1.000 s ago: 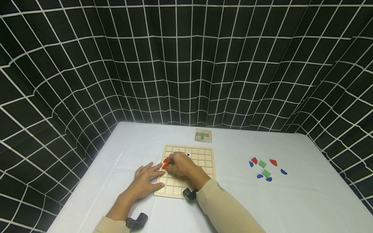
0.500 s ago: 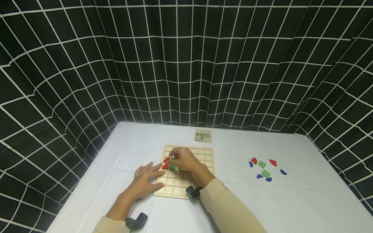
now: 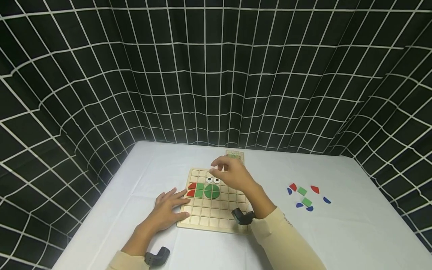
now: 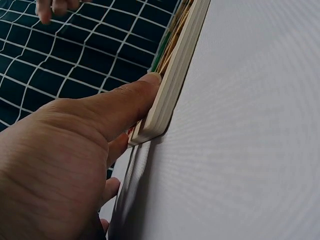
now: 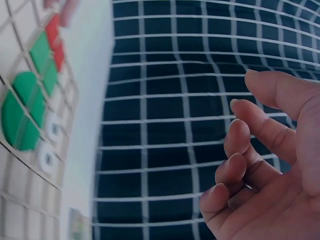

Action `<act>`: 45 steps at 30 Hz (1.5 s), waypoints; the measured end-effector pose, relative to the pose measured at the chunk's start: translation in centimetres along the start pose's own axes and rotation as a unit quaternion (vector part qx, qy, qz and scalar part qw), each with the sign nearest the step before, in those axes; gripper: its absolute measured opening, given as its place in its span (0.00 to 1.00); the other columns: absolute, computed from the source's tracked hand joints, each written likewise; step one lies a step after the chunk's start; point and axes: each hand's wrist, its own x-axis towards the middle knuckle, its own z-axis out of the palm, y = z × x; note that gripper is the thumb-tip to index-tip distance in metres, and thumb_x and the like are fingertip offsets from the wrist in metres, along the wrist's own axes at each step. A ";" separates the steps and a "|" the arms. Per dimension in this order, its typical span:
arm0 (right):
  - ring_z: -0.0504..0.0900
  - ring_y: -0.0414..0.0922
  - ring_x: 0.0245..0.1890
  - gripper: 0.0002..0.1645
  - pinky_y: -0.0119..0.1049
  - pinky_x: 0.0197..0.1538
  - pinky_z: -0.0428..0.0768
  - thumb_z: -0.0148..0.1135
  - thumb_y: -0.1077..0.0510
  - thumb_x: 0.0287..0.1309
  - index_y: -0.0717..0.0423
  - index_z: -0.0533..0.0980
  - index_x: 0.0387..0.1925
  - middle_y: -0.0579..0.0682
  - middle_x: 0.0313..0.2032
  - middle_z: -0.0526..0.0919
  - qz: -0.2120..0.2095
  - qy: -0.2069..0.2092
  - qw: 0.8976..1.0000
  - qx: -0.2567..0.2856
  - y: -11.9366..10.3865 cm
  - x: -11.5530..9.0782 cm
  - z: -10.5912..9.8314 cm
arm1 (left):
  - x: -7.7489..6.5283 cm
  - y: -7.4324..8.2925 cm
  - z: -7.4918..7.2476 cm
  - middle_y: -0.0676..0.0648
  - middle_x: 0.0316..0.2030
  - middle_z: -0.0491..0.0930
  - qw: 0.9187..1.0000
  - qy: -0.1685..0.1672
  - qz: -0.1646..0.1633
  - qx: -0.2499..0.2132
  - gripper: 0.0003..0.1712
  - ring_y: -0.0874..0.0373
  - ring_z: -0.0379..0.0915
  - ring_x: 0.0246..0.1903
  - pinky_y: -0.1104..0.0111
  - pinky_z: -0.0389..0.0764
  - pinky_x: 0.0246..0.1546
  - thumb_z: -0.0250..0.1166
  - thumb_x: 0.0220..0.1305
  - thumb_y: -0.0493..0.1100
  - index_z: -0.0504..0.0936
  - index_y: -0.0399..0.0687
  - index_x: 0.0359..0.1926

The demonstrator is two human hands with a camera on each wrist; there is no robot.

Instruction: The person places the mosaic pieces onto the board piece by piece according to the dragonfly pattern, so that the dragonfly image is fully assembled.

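A wooden grid board (image 3: 216,219) lies on the white table. On it sit two red pieces (image 3: 191,189) at the left, two green squares (image 3: 199,190) beside them, a green circle (image 3: 212,191) built of quarters, and two white eye pieces (image 3: 213,180) just above the circle. My left hand (image 3: 168,210) rests at the board's left edge with fingers spread; in the left wrist view the thumb (image 4: 125,102) touches the edge. Over the board's far edge hovers my right hand (image 3: 236,175), fingers loosely bent; the right wrist view shows nothing between its fingertips.
Behind the right hand a small pattern card (image 3: 235,153) is partly hidden. Loose pieces lie on the right of the table: red quarters (image 3: 315,189), green squares (image 3: 306,201) and several blue half-rounds (image 3: 327,200). A black curtain (image 3: 216,75) with white grid lines surrounds the table.
My right hand has let go of a green square on the board and moved up and to the right. This uncovers the green circle and both eye pieces. The left hand stays put.
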 end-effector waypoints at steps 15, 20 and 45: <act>0.73 0.44 0.31 0.06 0.41 0.35 0.74 0.69 0.61 0.54 0.53 0.83 0.36 0.40 0.28 0.78 -0.068 0.118 0.991 0.005 -1.2 -4.5 -6.1 | -0.2 -0.1 -0.2 0.52 0.67 0.66 1.000 0.005 0.001 0.003 0.28 0.47 0.46 0.71 0.45 0.33 0.67 0.73 0.51 0.58 0.83 0.55 0.53; 0.71 0.44 0.30 0.08 0.39 0.33 0.71 0.70 0.65 0.52 0.54 0.83 0.36 0.40 0.28 0.77 -0.074 0.145 0.987 0.001 -0.6 -6.4 -7.7 | -0.1 0.0 -0.2 0.52 0.66 0.67 1.000 0.007 0.002 0.001 0.28 0.47 0.46 0.71 0.45 0.33 0.67 0.73 0.51 0.57 0.83 0.55 0.53; 0.69 0.43 0.30 0.15 0.29 0.32 0.70 0.64 0.80 0.46 0.70 0.80 0.38 0.57 0.28 0.76 -0.037 0.212 0.976 -0.029 7.1 -12.3 -14.0 | 0.0 0.1 0.2 0.53 0.66 0.67 1.000 0.006 0.000 0.014 0.27 0.47 0.47 0.71 0.46 0.35 0.68 0.72 0.52 0.58 0.83 0.56 0.53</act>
